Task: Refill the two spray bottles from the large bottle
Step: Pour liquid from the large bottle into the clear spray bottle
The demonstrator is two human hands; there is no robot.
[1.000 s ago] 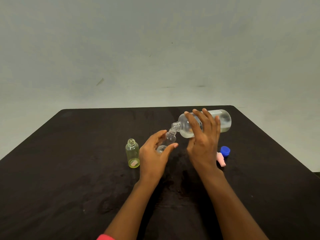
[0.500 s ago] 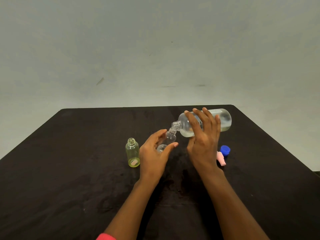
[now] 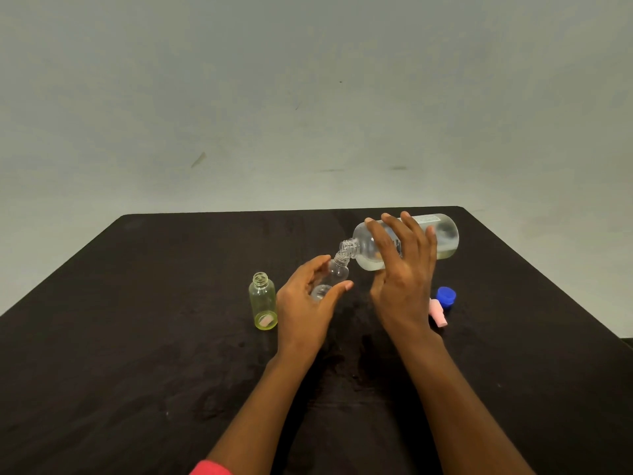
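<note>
Mid-pour view, read from left to right across the dark counter.

A yellow-green spray bottle stands upright and uncapped left of centre, just beside the left hand but not touched by it. The left hand grips the clear spray bottle; its fingers curl behind the body and the thumb closes across the front. This bottle is tilted, with its open neck pointing to the upper right.

The neck meets the mouth of the large bottle, which the right hand holds above the counter, right of centre. The right fingers are spread over the top of the barrel and the thumb sits beneath. The large bottle's long axis is nearly horizontal, base to the right and mouth to the lower left. Its liquid is pooled along the lower side.

The controlling relation is the alignment of the two mouths, which appear to touch. Any sideways slip would probably spill onto the counter. How full the clear bottle is cannot be told.

A pink cap and a blue cap lie just right of the right hand.
</note>
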